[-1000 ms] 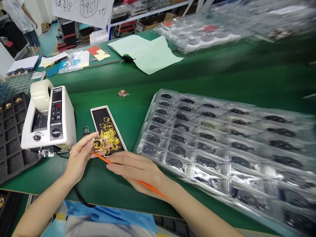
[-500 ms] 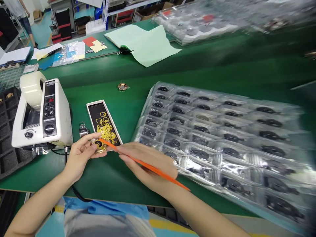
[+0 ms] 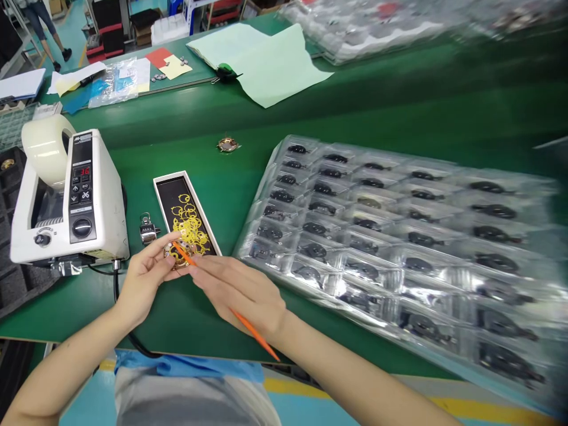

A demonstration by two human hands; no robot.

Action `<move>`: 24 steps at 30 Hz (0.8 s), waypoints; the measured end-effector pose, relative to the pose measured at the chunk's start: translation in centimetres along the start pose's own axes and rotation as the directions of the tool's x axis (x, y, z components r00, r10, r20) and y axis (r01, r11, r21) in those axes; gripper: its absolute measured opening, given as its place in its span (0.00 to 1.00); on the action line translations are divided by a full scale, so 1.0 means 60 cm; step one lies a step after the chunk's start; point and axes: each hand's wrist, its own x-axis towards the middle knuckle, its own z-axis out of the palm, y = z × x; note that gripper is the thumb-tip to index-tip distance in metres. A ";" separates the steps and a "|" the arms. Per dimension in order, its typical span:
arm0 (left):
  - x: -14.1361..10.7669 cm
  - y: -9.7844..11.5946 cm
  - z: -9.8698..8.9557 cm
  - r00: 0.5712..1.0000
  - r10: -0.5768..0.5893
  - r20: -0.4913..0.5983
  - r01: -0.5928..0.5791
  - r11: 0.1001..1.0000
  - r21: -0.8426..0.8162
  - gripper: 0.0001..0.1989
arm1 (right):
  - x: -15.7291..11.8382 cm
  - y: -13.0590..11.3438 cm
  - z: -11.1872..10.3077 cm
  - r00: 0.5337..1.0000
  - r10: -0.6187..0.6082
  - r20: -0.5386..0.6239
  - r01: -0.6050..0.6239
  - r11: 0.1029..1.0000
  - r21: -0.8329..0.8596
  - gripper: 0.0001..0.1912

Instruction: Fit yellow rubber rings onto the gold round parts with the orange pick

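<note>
Between the thumb and fingers of my left hand (image 3: 148, 269) is a small round gold watch case (image 3: 181, 255), with a yellow piece showing inside its rim. My right hand (image 3: 242, 290) grips slim orange tweezers (image 3: 255, 334) in a pencil-like hold. Their tip reaches the face of the watch case; whether it pinches anything is too small to see. Just behind both hands, a white-edged black tray (image 3: 167, 198) holds a heap of thin yellow rings (image 3: 189, 222). Another gold watch part (image 3: 228, 145) lies farther back on the green table.
A white tape dispenser (image 3: 100, 201) stands at left beside a dark compartment tray (image 3: 26, 290). A small metal stamp-like piece (image 3: 148, 229) sits by the ring tray. Stacked clear plastic trays (image 3: 328, 236) of black parts fill the right. Papers (image 3: 270, 71) lie behind; a person stands far left.
The orange tweezers and my right hand have moved left, with the tip farther over the watch case. The case now lies tilted flatter, and the whole view has shifted slightly.
</note>
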 end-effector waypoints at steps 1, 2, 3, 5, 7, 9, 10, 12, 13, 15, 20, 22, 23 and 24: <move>0.001 0.001 -0.001 1.000 -0.008 -0.009 0.008 1.000 -0.005 0.19 | -0.001 0.003 0.001 0.997 -0.073 0.030 0.074 0.996 -0.041 0.11; 0.003 0.002 -0.002 1.000 -0.016 -0.017 0.015 1.000 -0.010 0.19 | -0.002 0.006 0.002 0.989 -0.133 0.062 0.138 0.987 -0.077 0.10; 0.004 0.003 -0.002 0.999 -0.022 -0.023 0.022 1.000 -0.015 0.18 | -0.001 0.009 0.002 0.980 -0.177 0.093 0.186 0.977 -0.106 0.10; 0.007 0.003 -0.004 0.999 -0.027 -0.035 0.027 0.999 -0.019 0.17 | 0.002 0.011 -0.001 0.967 -0.215 0.140 0.232 0.965 -0.124 0.10; 0.009 0.003 -0.005 0.999 -0.028 -0.042 0.027 1.000 -0.006 0.16 | 0.007 0.011 -0.006 0.971 -0.198 0.133 0.210 0.974 -0.084 0.10; 0.010 0.003 -0.005 0.999 -0.028 -0.044 0.029 0.999 0.016 0.16 | 0.010 0.008 -0.013 0.991 -0.106 0.078 0.106 0.994 0.005 0.10; 0.010 0.003 -0.005 0.999 -0.031 -0.042 0.032 0.999 0.025 0.17 | 0.010 0.007 -0.017 0.999 -0.029 0.038 0.027 0.998 0.055 0.11; 0.009 0.004 -0.004 0.999 -0.043 -0.029 0.044 0.998 0.042 0.18 | 0.011 0.005 -0.025 0.987 0.157 -0.040 -0.149 0.976 0.157 0.12; 0.008 0.004 -0.004 0.999 -0.048 -0.020 0.049 0.997 0.053 0.19 | 0.010 0.004 -0.028 0.966 0.250 -0.071 -0.231 0.950 0.208 0.13; 0.007 0.006 -0.003 0.998 -0.057 -0.002 0.057 0.995 0.078 0.19 | 0.009 0.005 -0.030 0.903 0.414 -0.114 -0.362 0.877 0.316 0.13; 0.003 0.007 0.002 1.000 -0.006 0.022 0.003 0.989 0.145 0.15 | 0.010 0.012 -0.023 0.696 0.718 -0.017 -0.560 0.558 0.613 0.11; 0.003 0.007 0.003 0.999 0.035 0.019 -0.038 0.982 0.185 0.13 | 0.011 0.014 -0.021 0.628 0.776 0.064 -0.598 0.428 0.678 0.14; 0.002 0.007 0.003 0.998 0.054 0.015 -0.056 0.977 0.207 0.12 | 0.012 0.014 -0.021 0.603 0.792 0.097 -0.609 0.378 0.697 0.15; 0.002 0.007 0.003 0.997 0.072 0.011 -0.072 0.971 0.229 0.11 | 0.012 0.014 -0.020 0.584 0.802 0.121 -0.616 0.341 0.710 0.15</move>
